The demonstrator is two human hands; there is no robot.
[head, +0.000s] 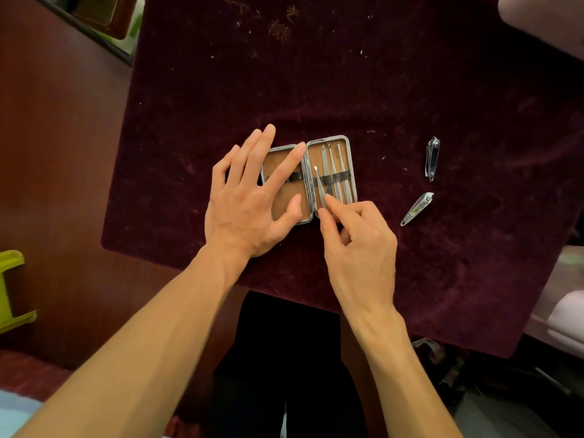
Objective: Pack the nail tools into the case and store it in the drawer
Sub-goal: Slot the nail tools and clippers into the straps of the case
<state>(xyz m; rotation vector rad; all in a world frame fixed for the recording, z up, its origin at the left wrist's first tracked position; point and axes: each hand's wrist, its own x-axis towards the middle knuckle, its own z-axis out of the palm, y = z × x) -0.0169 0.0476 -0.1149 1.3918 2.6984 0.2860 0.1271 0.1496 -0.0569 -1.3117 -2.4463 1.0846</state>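
A small metal-rimmed case lies open on the dark red cloth, tan lining up. My left hand rests flat with fingers spread on its left half. Three slim steel tools sit under the black elastic strap in the right half. My right hand pinches the lower end of a pair of tweezers, whose tip lies at the strap beside the hinge. Two nail clippers lie loose on the cloth to the right: a larger one and a smaller one.
The dark red velvet cloth covers a small table; brown floor lies to the left. A yellow-green plastic object sits at the left edge. Pale cushions border the right side. Dark clothing shows below the table's near edge.
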